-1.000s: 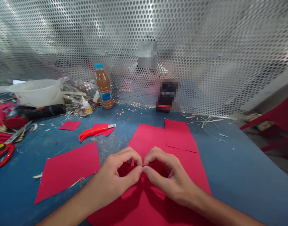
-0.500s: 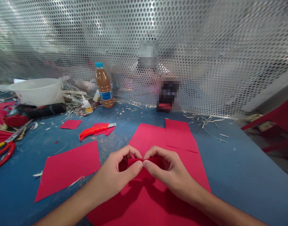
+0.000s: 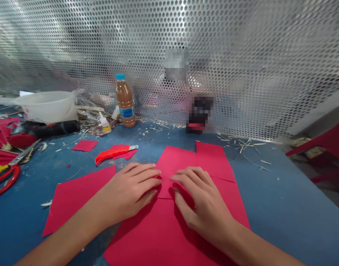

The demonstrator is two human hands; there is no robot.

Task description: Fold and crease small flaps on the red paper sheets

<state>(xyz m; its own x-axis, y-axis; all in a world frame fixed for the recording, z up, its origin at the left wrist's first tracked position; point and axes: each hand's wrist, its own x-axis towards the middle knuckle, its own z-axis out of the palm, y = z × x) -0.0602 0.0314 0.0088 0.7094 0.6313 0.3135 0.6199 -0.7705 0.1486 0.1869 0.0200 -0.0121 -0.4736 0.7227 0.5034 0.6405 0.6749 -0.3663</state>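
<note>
A large red paper sheet (image 3: 164,232) lies in front of me, with a smaller red paper piece (image 3: 166,190) flat on it between my hands. My left hand (image 3: 136,188) rests over the left side of that piece, palm down, fingers stretched out. From the right, my right hand (image 3: 198,195) reaches over the same piece, its fingers curved and the thumb apart, gripping nothing. Another red rectangle (image 3: 213,159) lies on the sheet's upper right corner. Both hands partly cover the small piece, so its full outline is hidden.
On the blue table, a red paper rectangle (image 3: 75,199) lies left, with an orange utility knife (image 3: 112,153) beyond it. Scissors (image 3: 9,177) and a black-handled tool (image 3: 57,128) sit far left, near a white tub (image 3: 49,107), glue bottle (image 3: 104,123) and brown-filled bottle (image 3: 125,103).
Both hands have let go of the paper pinched between their fingertips. They have moved apart and lowered, and a small paper piece now shows flat on the sheet.
</note>
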